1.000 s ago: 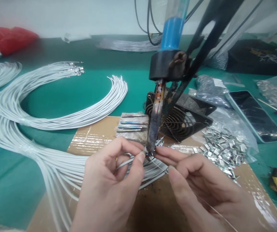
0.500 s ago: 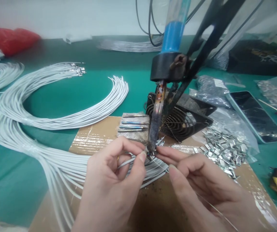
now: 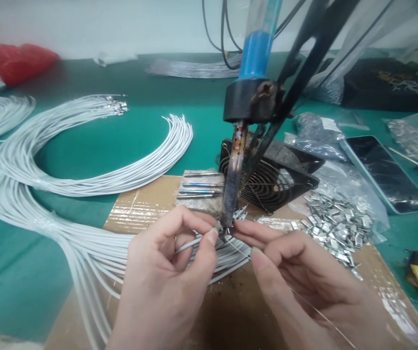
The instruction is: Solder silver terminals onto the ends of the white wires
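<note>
My left hand (image 3: pixel 168 277) pinches a white cable (image 3: pixel 187 244) between thumb and forefinger, its end right at the tip of a soldering iron (image 3: pixel 232 184). The iron hangs tip down from a black stand arm (image 3: pixel 292 92). In my right hand (image 3: pixel 303 272) is a thin solder wire (image 3: pixel 320 313), running from the palm past the thumb to the iron's tip. The right fingertips are beside the tip; a small metal piece there is mostly hidden by fingers and iron. Under both hands lies a bundle of white cables (image 3: pixel 95 248).
Loose metal terminals (image 3: pixel 340 221) lie in a heap on the right, near a phone (image 3: pixel 386 172). A black fan (image 3: pixel 278 182) stands behind the iron, beside a block with metal rods (image 3: pixel 199 187). Another cable bundle (image 3: pixel 128 182) curves across the left. Cardboard (image 3: pixel 143 209) covers the work area.
The whole view has shifted very slightly, so things appear a little further left. Both hands keep their hold at the iron's tip.
</note>
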